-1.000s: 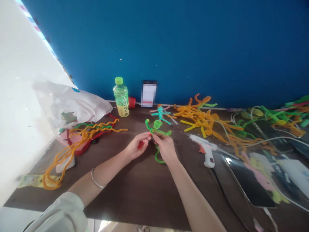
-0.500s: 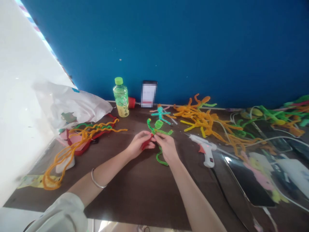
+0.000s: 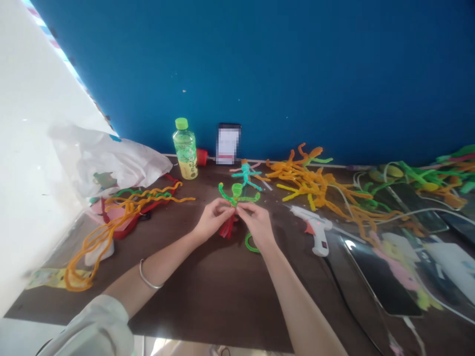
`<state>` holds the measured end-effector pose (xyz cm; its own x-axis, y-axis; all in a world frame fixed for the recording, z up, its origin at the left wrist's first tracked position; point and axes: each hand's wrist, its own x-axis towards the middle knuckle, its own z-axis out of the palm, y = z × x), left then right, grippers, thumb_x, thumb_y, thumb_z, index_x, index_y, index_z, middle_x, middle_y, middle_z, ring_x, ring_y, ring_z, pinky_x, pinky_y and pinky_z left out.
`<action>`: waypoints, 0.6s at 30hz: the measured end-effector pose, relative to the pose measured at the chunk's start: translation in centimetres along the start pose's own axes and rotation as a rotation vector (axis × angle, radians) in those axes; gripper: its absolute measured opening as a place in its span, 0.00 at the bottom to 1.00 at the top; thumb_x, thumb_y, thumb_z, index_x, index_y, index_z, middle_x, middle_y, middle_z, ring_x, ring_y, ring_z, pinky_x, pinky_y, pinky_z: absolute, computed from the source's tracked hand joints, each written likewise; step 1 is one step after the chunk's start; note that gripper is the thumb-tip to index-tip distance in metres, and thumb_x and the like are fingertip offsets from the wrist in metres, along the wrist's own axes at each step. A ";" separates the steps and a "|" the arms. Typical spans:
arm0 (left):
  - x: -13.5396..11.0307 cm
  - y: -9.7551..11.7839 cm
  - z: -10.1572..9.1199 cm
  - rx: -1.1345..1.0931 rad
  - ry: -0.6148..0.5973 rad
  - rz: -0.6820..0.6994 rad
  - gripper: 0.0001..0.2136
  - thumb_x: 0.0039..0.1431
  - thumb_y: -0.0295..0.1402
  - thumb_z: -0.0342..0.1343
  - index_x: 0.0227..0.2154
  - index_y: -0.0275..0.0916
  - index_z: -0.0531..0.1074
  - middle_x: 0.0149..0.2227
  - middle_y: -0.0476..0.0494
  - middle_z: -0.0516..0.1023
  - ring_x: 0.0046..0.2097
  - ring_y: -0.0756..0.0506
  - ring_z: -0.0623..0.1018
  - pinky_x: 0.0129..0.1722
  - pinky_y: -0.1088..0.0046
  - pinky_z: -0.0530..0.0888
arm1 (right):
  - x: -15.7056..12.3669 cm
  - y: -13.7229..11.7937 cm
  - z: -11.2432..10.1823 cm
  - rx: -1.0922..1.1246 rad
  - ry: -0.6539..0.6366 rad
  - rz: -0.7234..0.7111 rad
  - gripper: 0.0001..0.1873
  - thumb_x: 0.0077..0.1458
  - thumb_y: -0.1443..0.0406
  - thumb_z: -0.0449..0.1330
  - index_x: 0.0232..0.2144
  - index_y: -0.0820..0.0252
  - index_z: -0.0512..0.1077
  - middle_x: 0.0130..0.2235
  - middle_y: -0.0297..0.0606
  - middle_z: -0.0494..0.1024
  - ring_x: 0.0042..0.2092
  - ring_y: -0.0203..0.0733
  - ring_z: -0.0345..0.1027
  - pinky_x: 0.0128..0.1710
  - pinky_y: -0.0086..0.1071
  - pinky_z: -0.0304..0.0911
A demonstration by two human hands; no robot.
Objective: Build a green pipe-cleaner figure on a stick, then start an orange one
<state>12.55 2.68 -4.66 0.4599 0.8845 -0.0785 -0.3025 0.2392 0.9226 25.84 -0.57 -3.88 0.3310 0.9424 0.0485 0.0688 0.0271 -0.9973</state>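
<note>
- At the middle of the dark table (image 3: pixel 222 296), your left hand (image 3: pixel 211 221) and right hand (image 3: pixel 260 225) meet fingertip to fingertip, both pinched narrow on the green pipe-cleaner figure (image 3: pixel 237 194).
- Tilted a second ago, the figure now stands with its arms spread level just above your fingers.
- The red strip (image 3: pixel 226 229), tucked in your left hand before, now hangs below the pinch, seemingly being bound to the stem.
- The green tail (image 3: pixel 251 243) curls by your right hand.
- The glue gun (image 3: pixel 315 232) lies apart, to your right.

The upright card (image 3: pixel 227 144) is blurred out; the right hand (image 3: pixel 256 225) perhaps hides part of the green stem (image 3: pixel 247 244).
</note>
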 end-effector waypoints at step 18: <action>0.2 -0.2 0.0 -0.221 0.058 -0.130 0.12 0.42 0.35 0.62 0.26 0.32 0.69 0.23 0.49 0.74 0.23 0.55 0.73 0.30 0.79 0.72 | -0.3 -0.5 0.3 -0.004 -0.013 0.010 0.07 0.39 0.63 0.63 0.25 0.60 0.76 0.31 0.39 0.78 0.34 0.42 0.71 0.37 0.36 0.65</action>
<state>12.69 2.85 -4.83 0.4600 0.8607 -0.2181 -0.4223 0.4282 0.7989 25.42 -0.80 -3.44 0.3190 0.9470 0.0376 0.0691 0.0164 -0.9975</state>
